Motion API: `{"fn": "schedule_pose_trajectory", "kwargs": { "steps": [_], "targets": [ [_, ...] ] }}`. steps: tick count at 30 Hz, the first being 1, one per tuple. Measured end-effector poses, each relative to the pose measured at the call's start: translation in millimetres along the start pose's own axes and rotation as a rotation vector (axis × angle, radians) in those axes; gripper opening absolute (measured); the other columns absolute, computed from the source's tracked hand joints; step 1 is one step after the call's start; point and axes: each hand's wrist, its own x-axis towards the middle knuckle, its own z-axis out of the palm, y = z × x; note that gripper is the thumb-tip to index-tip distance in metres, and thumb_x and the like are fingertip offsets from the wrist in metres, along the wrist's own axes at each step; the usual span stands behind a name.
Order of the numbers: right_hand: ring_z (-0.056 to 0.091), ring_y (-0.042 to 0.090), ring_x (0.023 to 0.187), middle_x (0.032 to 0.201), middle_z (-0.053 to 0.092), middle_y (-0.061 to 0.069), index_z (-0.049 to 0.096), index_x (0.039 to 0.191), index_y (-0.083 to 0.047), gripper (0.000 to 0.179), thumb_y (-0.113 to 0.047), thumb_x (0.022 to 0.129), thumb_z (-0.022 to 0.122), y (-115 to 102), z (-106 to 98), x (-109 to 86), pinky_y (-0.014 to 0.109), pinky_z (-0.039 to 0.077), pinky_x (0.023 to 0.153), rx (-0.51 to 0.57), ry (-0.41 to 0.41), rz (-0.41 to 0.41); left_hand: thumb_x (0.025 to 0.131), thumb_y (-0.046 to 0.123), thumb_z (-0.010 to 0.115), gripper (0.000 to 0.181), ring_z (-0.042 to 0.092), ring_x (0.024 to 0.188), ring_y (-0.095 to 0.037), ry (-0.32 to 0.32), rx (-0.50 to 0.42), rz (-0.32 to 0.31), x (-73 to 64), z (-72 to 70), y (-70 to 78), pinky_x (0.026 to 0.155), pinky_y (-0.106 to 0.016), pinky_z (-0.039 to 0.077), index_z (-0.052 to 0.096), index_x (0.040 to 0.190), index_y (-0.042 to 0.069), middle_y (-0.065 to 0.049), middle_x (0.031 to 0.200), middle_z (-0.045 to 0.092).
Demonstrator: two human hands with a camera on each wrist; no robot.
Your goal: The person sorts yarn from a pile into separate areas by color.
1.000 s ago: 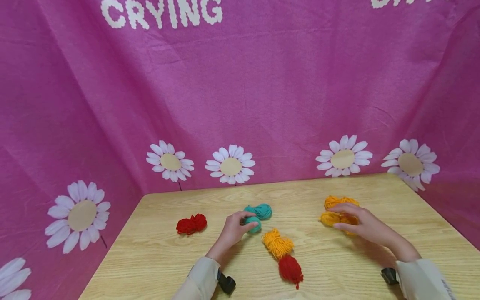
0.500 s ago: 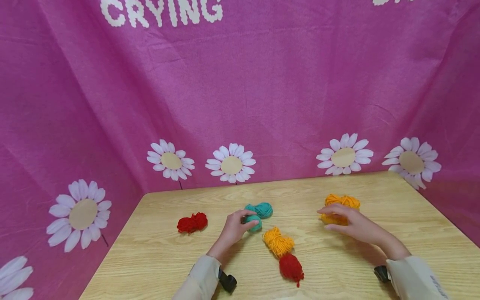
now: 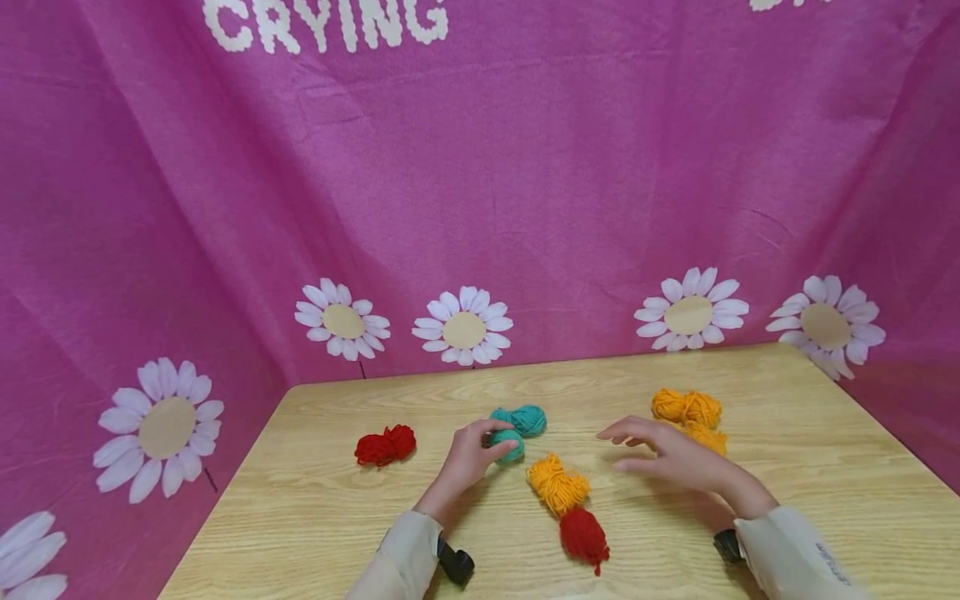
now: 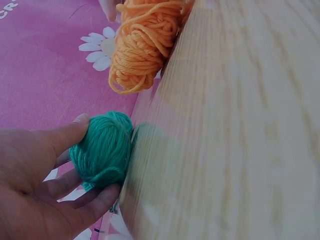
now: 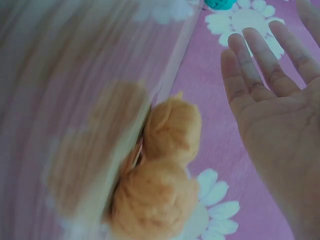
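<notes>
My left hand [image 3: 467, 458] holds a small teal yarn skein [image 3: 507, 447] on the table, thumb on one side and fingers on the other. In the left wrist view the grip on this green skein [image 4: 104, 149] shows clearly. A second teal skein [image 3: 529, 420] lies just behind it. My right hand [image 3: 675, 458] hovers with fingers extended and holds nothing. To its right lie two orange skeins, the back one [image 3: 686, 407] and the front one [image 3: 707, 437], the latter partly hidden by the hand. The right wrist view shows the open palm [image 5: 280, 125] apart from them.
Between the hands an orange skein [image 3: 557, 485] touches a red skein [image 3: 584, 537]. Another red skein [image 3: 386, 446] lies to the left on the wooden table [image 3: 315, 517]. A pink cloth [image 3: 525, 208] with daisies hangs behind the table.
My right hand has let go of the front orange skein and moved left, away from the orange pair. The left hand has stayed on the teal skein.
</notes>
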Motion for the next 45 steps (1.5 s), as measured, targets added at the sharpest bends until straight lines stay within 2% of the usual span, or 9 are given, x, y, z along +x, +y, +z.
{"fn": "schedule_pose_trajectory", "kwargs": {
  "steps": [4,10,16,23,31,38,45],
  "targets": [
    [0.062,0.03,0.108,0.129,0.062,0.014,0.058,0.132,-0.007,0.042,-0.026,0.095,0.064,-3,6,6.1,0.037,0.054,0.09,0.027,-0.031,0.018,0.092,0.026,0.068,0.027,0.059,0.094,-0.016,-0.002,-0.005,-0.002,-0.3,-0.2,-0.6,0.083,-0.033,0.054,0.071,0.115,0.012,-0.008,0.114,0.068],
    [0.062,0.031,0.107,0.131,0.061,0.02,0.055,0.133,-0.003,0.042,-0.023,0.097,0.062,-9,18,15.2,0.036,0.055,0.089,0.101,-0.088,-0.051,0.092,0.026,0.067,0.03,0.061,0.103,-0.023,-0.002,-0.02,-0.006,-2.0,0.7,-1.8,0.092,-0.041,0.054,0.07,0.118,0.01,-0.011,0.121,0.067],
    [0.064,0.025,0.107,0.129,0.063,0.012,0.056,0.134,-0.008,0.044,-0.03,0.096,0.062,-14,25,21.8,0.029,0.054,0.089,0.084,-0.121,-0.033,0.093,0.025,0.066,0.031,0.062,0.107,-0.026,-0.003,-0.021,-0.004,-2.3,1.3,-1.9,0.096,-0.044,0.053,0.069,0.119,0.01,-0.012,0.124,0.066],
    [0.063,0.025,0.11,0.129,0.062,0.008,0.056,0.136,-0.011,0.041,-0.027,0.098,0.06,-20,32,29.2,0.038,0.055,0.093,0.126,-0.179,-0.043,0.093,0.026,0.067,0.03,0.063,0.103,-0.024,-0.002,0.001,0.0,-4.0,1.1,-1.4,0.091,-0.041,0.054,0.069,0.118,0.01,-0.011,0.122,0.067],
    [0.06,0.017,0.114,0.13,0.062,0.003,0.057,0.136,-0.015,0.044,-0.035,0.097,0.06,-23,40,36.3,0.031,0.052,0.095,0.091,-0.227,-0.078,0.093,0.026,0.066,0.03,0.065,0.104,-0.026,-0.001,-0.004,0.019,-4.0,0.8,-2.0,0.091,-0.041,0.054,0.069,0.118,0.009,-0.012,0.122,0.067],
    [0.056,0.014,0.118,0.128,0.061,0.001,0.06,0.132,-0.017,0.046,-0.04,0.092,0.064,-25,43,40.6,0.032,0.047,0.103,0.031,-0.26,-0.121,0.093,0.027,0.066,0.03,0.064,0.103,-0.024,0.003,-0.01,0.004,-2.6,0.5,-1.7,0.091,-0.041,0.055,0.069,0.118,0.011,-0.011,0.122,0.067],
    [0.056,0.012,0.116,0.126,0.063,0.002,0.061,0.131,-0.015,0.044,-0.031,0.091,0.067,-26,44,42.2,0.028,0.05,0.099,0.013,-0.264,-0.152,0.093,0.026,0.067,0.03,0.064,0.102,-0.024,0.001,-0.019,0.001,-2.2,-0.3,-0.6,0.09,-0.042,0.055,0.069,0.118,0.01,-0.011,0.122,0.067]
  ]
}}
